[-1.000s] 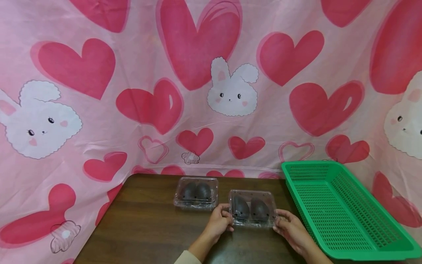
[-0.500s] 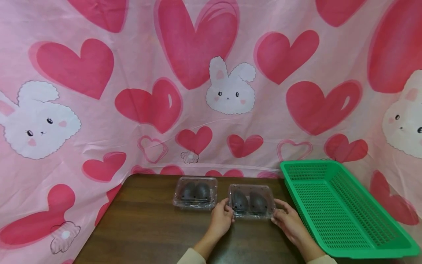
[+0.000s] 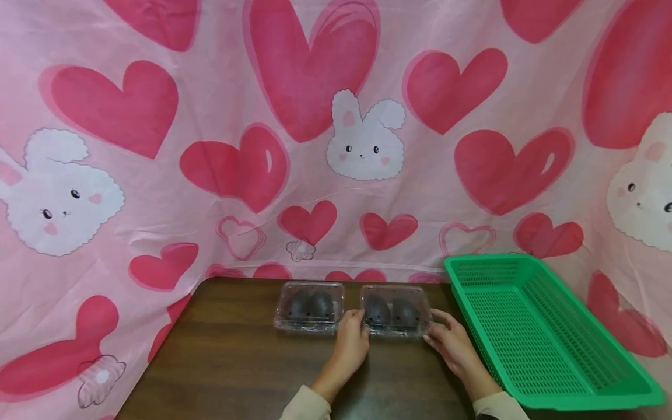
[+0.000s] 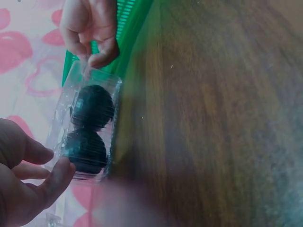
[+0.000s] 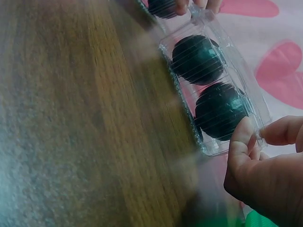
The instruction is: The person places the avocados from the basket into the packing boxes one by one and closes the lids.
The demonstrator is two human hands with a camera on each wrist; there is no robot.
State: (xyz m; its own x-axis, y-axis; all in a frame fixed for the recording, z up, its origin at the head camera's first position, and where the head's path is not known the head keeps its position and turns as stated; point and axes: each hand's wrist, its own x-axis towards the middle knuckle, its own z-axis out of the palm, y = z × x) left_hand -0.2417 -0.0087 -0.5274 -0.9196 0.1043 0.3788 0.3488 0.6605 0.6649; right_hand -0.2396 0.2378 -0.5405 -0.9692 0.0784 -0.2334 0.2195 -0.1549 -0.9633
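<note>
A clear plastic clamshell box (image 3: pixel 394 329) with two dark, avocado-like fruits (image 3: pixel 405 313) inside is held by its two ends near the back of the table. My left hand (image 3: pixel 350 341) grips its left end. At the opposite end, my right hand (image 3: pixel 455 345) pinches the corner between thumb and fingers, as the right wrist view also shows for the right hand (image 5: pixel 267 165). A second clear clamshell box (image 3: pixel 310 326), also with two dark fruits (image 3: pixel 318 304), stands just left of my left hand. Whether the held box touches the tabletop cannot be told.
A green plastic basket (image 3: pixel 551 402) with slotted walls stands to the right of my right hand. The brown wooden table (image 3: pixel 236 367) stretches in front. A pink cloth (image 3: pixel 367 204) with hearts and rabbits hangs right behind the table's back edge.
Both hands have carried the held box away from me and slightly left, level with the second box. The second box and the basket have stayed in place.
</note>
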